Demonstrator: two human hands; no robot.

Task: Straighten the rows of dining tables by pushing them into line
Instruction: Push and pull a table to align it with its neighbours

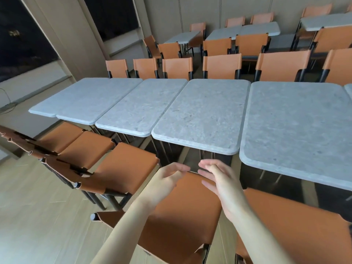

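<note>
A row of grey stone-topped dining tables runs across the middle of the view. The table straight ahead (203, 115) has its near edge set further back than the near edge of the larger table to its right (297, 126). More tables (137, 107) continue the row to the left. My left hand (165, 181) and my right hand (219, 178) hover side by side above an orange chair seat (182, 216), just short of the middle table's near edge. Both hands have relaxed, slightly bent fingers, hold nothing and touch no table.
Orange leather chairs (122, 168) line the near side on the left, and one (297, 231) stands at the lower right. More chairs (222, 66) stand along the far side. Further tables (243, 31) and chairs fill the back of the room. Wood floor (38, 216) lies at left.
</note>
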